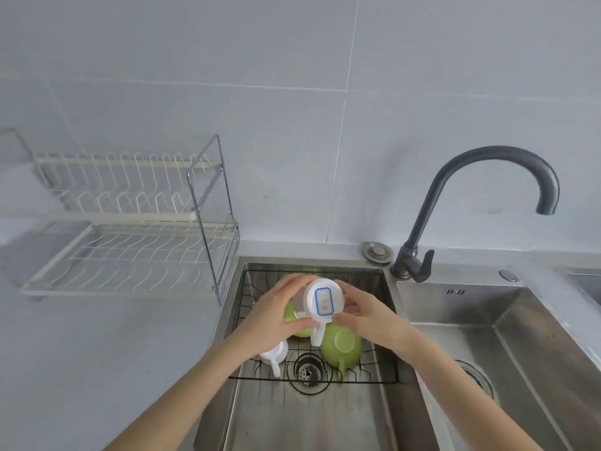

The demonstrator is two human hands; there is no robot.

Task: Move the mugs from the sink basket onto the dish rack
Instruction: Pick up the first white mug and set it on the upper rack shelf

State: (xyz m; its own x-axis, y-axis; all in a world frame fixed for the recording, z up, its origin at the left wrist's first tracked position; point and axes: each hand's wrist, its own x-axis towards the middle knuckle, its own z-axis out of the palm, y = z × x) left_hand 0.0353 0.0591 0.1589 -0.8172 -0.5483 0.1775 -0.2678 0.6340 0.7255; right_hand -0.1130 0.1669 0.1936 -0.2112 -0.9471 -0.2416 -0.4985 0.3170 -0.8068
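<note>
Two bare forearms reached in from the bottom edge and met over the left sink basin. Both hands held one white mug between them, above the black wire sink basket. The mug was tipped so its base, bearing a blue-bordered label, faced the camera, and its handle pointed down. The left hand curled around the mug's left side, thumb underneath. The right hand pinched the right side with fingertips and thumb.

In the basket below lay a green mug, upside down, just right of the drain. A second white mug lay left of the drain, and another green mug was partly hidden behind the left hand.

A two-tier wire dish rack stood on the grey surface to the left of the sink. A dark curved faucet rose behind the basins.
</note>
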